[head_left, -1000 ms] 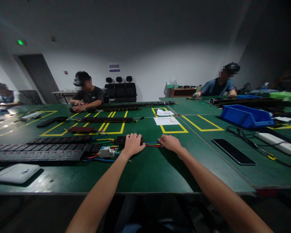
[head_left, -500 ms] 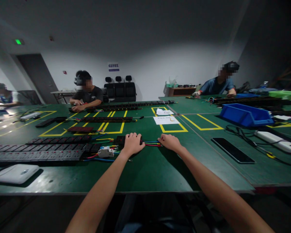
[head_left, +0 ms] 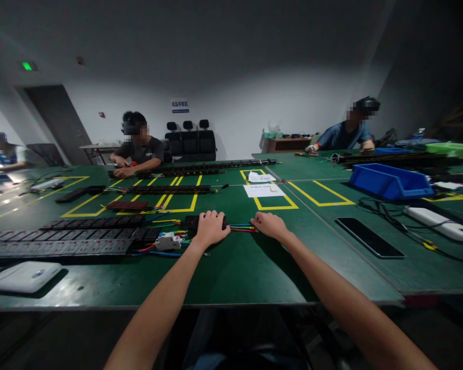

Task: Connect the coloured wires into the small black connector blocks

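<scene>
My left hand is closed over a small black socket module, gripping it from above against the table. Coloured wires, blue, yellow and red among them, run from the module's right side to my right hand. The fingers of that hand are pinched around the wire ends, partly hiding them. To the left lie long black socket strips with rows of outlets. A grey-white switch block with wires attached sits at their right end, just left of my left forearm.
A white rounded box lies at the front left. On the right are a phone, a white power strip, black cables and a blue bin. Paper sheets lie beyond my hands. Several people sit around the table.
My hands keep the same hold on the socket module and wires. The view has shifted very slightly.
</scene>
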### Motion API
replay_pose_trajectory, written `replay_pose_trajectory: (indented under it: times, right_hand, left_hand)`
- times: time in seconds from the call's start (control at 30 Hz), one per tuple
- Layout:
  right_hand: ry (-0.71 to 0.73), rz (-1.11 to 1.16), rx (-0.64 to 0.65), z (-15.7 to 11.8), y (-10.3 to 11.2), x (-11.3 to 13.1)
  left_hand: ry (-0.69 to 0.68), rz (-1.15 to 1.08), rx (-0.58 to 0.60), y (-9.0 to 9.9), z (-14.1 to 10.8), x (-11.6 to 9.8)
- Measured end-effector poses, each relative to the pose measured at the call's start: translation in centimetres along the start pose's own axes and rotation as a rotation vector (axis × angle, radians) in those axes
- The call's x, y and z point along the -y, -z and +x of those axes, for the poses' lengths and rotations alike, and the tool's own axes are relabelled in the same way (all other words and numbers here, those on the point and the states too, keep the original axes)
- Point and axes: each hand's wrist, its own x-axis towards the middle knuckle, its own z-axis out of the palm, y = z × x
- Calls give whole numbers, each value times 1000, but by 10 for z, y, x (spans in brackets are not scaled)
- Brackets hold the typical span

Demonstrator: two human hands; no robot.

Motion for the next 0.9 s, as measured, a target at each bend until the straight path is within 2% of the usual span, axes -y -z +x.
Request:
replay_pose_trajectory:
  times: [0.73, 0.9]
  right_hand:
    - [15, 4, -14, 1, -2, -2]
    - [13, 7, -7, 1, -2, -2]
  left_hand:
    - [15, -47, 52, 3, 1, 0]
    - [15, -20, 28, 1, 0, 0]
